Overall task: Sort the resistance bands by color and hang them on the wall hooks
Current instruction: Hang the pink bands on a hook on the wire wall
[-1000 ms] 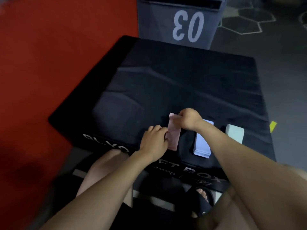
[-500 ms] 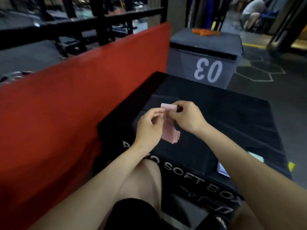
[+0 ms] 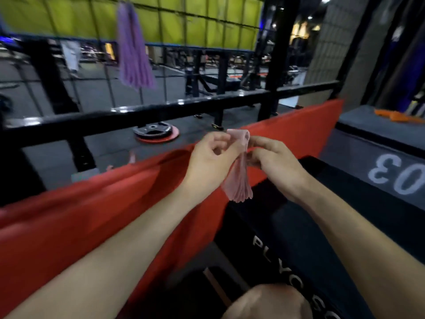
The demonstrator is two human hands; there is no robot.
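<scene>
While both hands are raised at the centre of the view, they share a bundle of pink resistance bands (image 3: 239, 178). The left hand (image 3: 212, 161) pinches the looped top of the bundle between thumb and curled fingers; the right hand (image 3: 274, 165), just beside it at 3 o'clock, grips the same bundle slightly lower with its fingers curled in. The free ends of the bands fan out and hang down between the two wrists, in front of a red padded barrier (image 3: 69, 217). At 11 o'clock, a bunch of purple resistance bands (image 3: 133, 49) hangs on the black wire grid (image 3: 202, 24), with yellow panels behind it. Past a black rail (image 3: 161, 109), at 12 o'clock, a weight plate (image 3: 153, 131) lies flat on the gym floor. At 4 o'clock sits a black plyo soft box (image 3: 345, 226), and beyond it at 3 o'clock a grey box marked 03 (image 3: 391, 157) carrying something orange (image 3: 397, 116) on top.
</scene>
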